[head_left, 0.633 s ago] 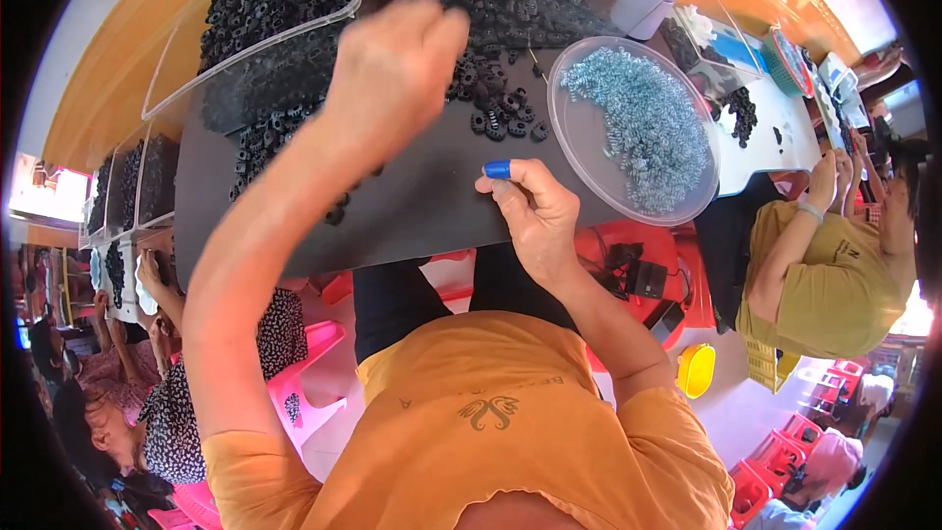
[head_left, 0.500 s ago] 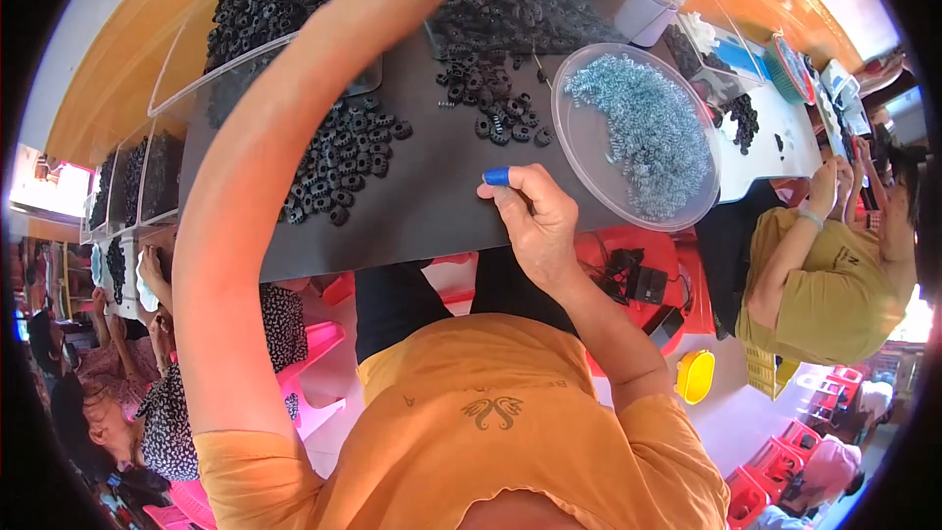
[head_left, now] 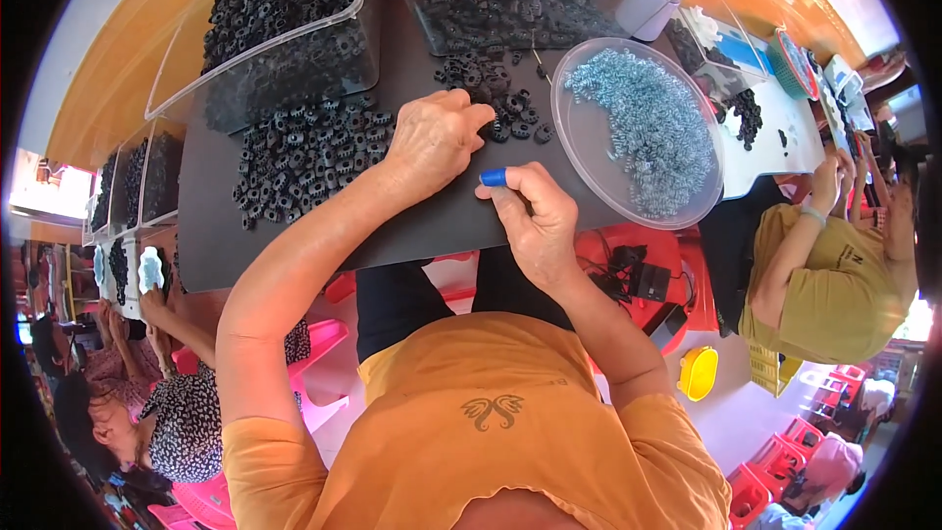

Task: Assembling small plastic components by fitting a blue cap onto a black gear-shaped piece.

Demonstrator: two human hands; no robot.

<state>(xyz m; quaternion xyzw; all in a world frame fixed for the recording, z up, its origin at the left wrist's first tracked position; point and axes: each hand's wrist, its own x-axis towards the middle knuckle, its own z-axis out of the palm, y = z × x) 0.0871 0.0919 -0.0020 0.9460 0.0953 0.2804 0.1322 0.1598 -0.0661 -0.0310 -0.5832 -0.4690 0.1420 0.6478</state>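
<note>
My left hand (head_left: 440,137) is over the table at the near edge of a small heap of black ribbed plastic parts (head_left: 520,118). Its fingers are curled in, and whatever they may grip is hidden. Closer to me, my right hand (head_left: 537,221) holds thumb and forefinger pressed together, with a blue wrap on one fingertip; I cannot make out anything between them. To the right of it lies a round clear tray (head_left: 581,159) of small pale-blue metal springs (head_left: 653,137). Left of my left hand spreads a larger pile of black parts (head_left: 309,162).
Two clear bins of black parts, a left one (head_left: 294,69) and a right one (head_left: 510,15), line the far side. A lilac cup (head_left: 655,0) stands behind the tray. Red stool (head_left: 638,245) at my right carries cables and a black box. Other people work at both sides.
My left hand has come down from the far bins toward me, to the small heap near my right hand. The right hand has stayed almost still.
</note>
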